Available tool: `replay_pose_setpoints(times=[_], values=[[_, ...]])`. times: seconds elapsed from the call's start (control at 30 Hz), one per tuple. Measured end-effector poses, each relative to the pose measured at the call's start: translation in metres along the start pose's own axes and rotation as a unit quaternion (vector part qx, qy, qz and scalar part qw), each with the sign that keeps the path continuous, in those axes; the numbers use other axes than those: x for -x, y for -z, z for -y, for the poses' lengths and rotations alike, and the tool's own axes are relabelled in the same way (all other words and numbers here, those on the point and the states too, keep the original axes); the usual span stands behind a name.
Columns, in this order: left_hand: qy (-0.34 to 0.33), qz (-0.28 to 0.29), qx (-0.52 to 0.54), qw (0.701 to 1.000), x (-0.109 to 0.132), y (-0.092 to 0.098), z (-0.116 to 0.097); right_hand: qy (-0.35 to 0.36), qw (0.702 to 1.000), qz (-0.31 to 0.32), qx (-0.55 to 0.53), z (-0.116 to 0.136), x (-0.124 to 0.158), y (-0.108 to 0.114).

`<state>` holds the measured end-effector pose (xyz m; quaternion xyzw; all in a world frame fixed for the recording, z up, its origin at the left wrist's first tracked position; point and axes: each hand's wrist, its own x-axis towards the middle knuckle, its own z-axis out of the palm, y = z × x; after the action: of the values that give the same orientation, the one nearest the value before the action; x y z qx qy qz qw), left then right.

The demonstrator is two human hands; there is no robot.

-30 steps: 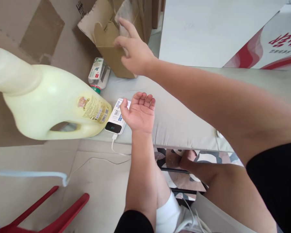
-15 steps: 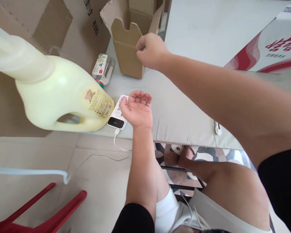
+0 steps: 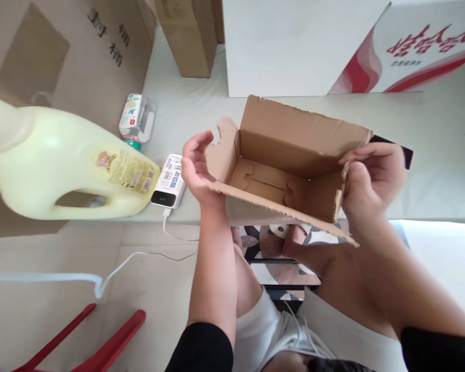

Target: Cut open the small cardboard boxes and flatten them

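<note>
An open-topped brown cardboard box [image 3: 263, 181] is tilted toward me between my hands, above the front edge of the padded surface. Torn, ragged edges run along its walls, and interlocked bottom flaps show inside. My left hand [image 3: 201, 170] is cupped around the left end, with part of its palm hidden by the cardboard. At the other end, my right hand [image 3: 372, 181] pinches the short wall between thumb and fingers. Behind the right hand a flat black corner [image 3: 397, 147] sticks out; I cannot tell what it belongs to.
Left stand a large pale-yellow jug [image 3: 73, 155], a white power bank [image 3: 168, 181] with a cable, and a clear bottle with a printed label [image 3: 134, 116]. Behind are a big carton [image 3: 96, 67], another brown box [image 3: 188, 46] and a white-and-red box [image 3: 294, 46]. Red legs [image 3: 116, 336] show lower left.
The cardboard box has come from the back of the surface toward me and tipped, showing its inside. My right hand has moved down and right with it; my left hand now touches it.
</note>
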<state>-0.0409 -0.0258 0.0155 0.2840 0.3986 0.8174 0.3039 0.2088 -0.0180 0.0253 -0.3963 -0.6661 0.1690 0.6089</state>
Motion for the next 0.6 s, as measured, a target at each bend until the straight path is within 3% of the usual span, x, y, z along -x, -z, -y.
replay_pose_setpoints(times=[0.1,0.2,0.33,0.43,0.6], values=[[-0.05,0.084,-0.044,0.994,0.01,-0.008,0.008,-0.032,0.999,-0.007,-0.003,-0.014,0.013,0.007],[-0.085,0.143,-0.12,0.979,0.016,-0.015,0.012,-0.117,0.987,0.012,-0.105,-0.019,0.021,0.007],[-0.085,0.105,-0.183,0.974,0.02,-0.026,0.021,-0.22,0.958,0.056,-0.176,-0.021,0.03,0.007],[-0.073,0.063,-0.197,0.976,0.021,-0.035,0.029,-0.196,0.968,0.053,-0.148,-0.028,0.036,0.011],[-0.058,0.085,-0.176,0.979,0.023,-0.043,0.032,-0.164,0.973,0.07,-0.146,-0.039,0.039,0.019]])
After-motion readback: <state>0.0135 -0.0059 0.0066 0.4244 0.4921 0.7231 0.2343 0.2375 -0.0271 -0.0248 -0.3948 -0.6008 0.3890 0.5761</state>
